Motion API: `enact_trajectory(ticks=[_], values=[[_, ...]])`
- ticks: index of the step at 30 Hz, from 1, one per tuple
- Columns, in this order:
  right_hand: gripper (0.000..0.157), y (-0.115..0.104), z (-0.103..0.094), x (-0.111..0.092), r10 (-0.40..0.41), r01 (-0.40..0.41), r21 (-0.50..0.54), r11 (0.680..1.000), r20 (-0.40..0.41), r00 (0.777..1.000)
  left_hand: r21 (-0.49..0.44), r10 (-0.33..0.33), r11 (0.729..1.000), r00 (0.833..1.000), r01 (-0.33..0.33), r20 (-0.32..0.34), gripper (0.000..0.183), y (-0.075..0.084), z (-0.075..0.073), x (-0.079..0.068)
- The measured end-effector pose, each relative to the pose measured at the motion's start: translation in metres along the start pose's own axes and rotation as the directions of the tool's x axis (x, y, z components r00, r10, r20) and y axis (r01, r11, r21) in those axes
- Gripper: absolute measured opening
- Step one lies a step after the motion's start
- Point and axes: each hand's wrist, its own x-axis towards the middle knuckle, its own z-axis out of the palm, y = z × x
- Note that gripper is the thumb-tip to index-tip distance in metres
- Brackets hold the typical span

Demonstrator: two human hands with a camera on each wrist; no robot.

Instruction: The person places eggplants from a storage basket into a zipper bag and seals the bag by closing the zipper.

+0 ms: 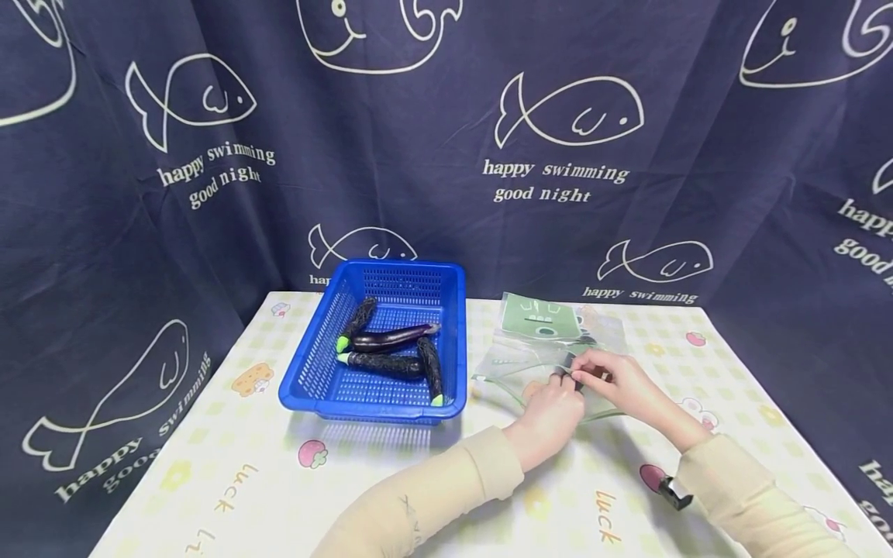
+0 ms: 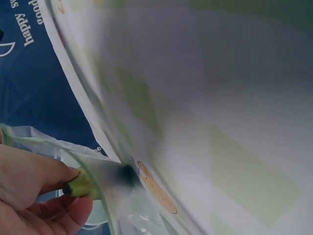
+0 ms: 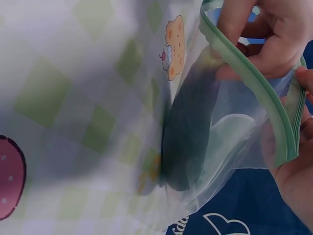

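Note:
A clear zip bag (image 1: 512,360) with a green printed panel and green zip edges lies on the table. My left hand (image 1: 551,415) reaches into its mouth and pinches the yellow-green stem end (image 2: 84,186) of a long dark vegetable. Through the film, the vegetable's dark body (image 3: 188,132) shows inside the bag, its rounded end near the tabletop. My right hand (image 1: 621,380) holds the bag's upper edge between bent fingers. Close by, the green zip strip (image 3: 259,88) curves around the left hand.
To the left stands a blue plastic basket (image 1: 456,349). In it lie a glossy purple eggplant (image 1: 391,339) and several rough, dark vegetables (image 1: 384,364) with light green ends. A small black object (image 1: 674,494) is beside my right sleeve. A dark blue fish-print curtain (image 1: 446,155) hangs behind the table.

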Motion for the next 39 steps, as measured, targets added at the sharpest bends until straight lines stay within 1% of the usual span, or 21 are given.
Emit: enact_trajectory(ticks=[5, 8, 12, 15, 20, 23, 30, 35, 39], values=[[0.017, -0.002, -0.003, 0.001, 0.014, -0.014, 0.002, 1.0, 0.006, 1.0, 0.01, 0.015, 1.0, 0.999, -0.015, 0.029, 0.026, 0.003, 0.003, 0.005], [0.016, -0.003, -0.005, 0.002, 0.024, -0.024, 0.003, 1.0, 0.009, 1.0, 0.011, 0.019, 1.0, 0.999, -0.02, 0.042, 0.028, 0.004, 0.005, 0.008], [0.016, -0.003, -0.006, 0.002, 0.027, -0.027, 0.003, 1.0, 0.014, 1.0, 0.02, 0.032, 0.999, 0.999, -0.033, 0.042, 0.03, 0.004, 0.007, 0.013], [0.016, -0.003, -0.007, 0.002, 0.03, -0.03, 0.004, 1.0, 0.014, 0.999, 0.019, 0.026, 0.999, 0.999, -0.026, 0.039, 0.032, 0.006, 0.009, 0.016], [0.016, -0.003, -0.006, 0.002, 0.027, -0.028, 0.027, 0.999, 0.021, 0.999, 0.012, -0.005, 1.0, 0.999, 0.004, 0.035, 0.034, 0.009, 0.013, 0.019], [0.016, -0.003, -0.006, 0.002, 0.017, -0.018, 0.035, 0.999, 0.022, 1.0, 0.014, -0.017, 1.0, 0.999, 0.016, 0.042, 0.034, 0.01, 0.016, 0.02], [0.017, -0.003, -0.006, 0.002, 0.014, -0.014, 0.031, 0.999, 0.014, 1.0, 0.002, -0.04, 0.999, 0.999, 0.04, 0.016, 0.03, 0.01, 0.017, 0.02], [0.017, -0.003, -0.007, 0.001, 0.026, -0.026, 0.021, 0.999, 0.009, 1.0, -0.018, -0.054, 0.998, 0.997, 0.055, 0.06, 0.032, 0.008, 0.013, 0.016], [0.017, -0.003, -0.007, 0.001, 0.031, -0.031, 0.013, 0.999, 0.004, 1.0, -0.023, -0.042, 0.999, 0.996, 0.044, 0.082, 0.034, 0.005, 0.006, 0.012]])
